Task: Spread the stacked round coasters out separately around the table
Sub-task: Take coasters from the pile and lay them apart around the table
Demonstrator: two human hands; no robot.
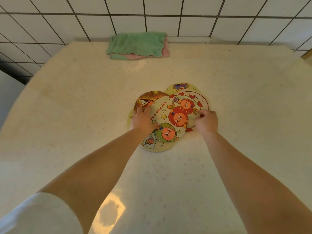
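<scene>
Several round cartoon coasters lie overlapped in a loose pile at the table's middle. The top coaster (pixel 170 119) shows red and green fruit faces and the words "a nice day". Beneath it peek a brown-orange coaster (pixel 148 97), a red-bordered coaster (pixel 199 100), a pale one at the far side (pixel 182 86) and another at the near edge (pixel 152 146). My left hand (pixel 141 119) rests flat on the pile's left side, fingers on the top coaster's edge. My right hand (pixel 206 121) pinches the pile's right edge with curled fingers.
A folded green and pink cloth (pixel 138 45) lies at the table's far edge against the tiled wall (pixel 168 19). The cream tablecloth (pixel 84 98) covers the whole table. A bright light patch (pixel 109 211) falls on the near part.
</scene>
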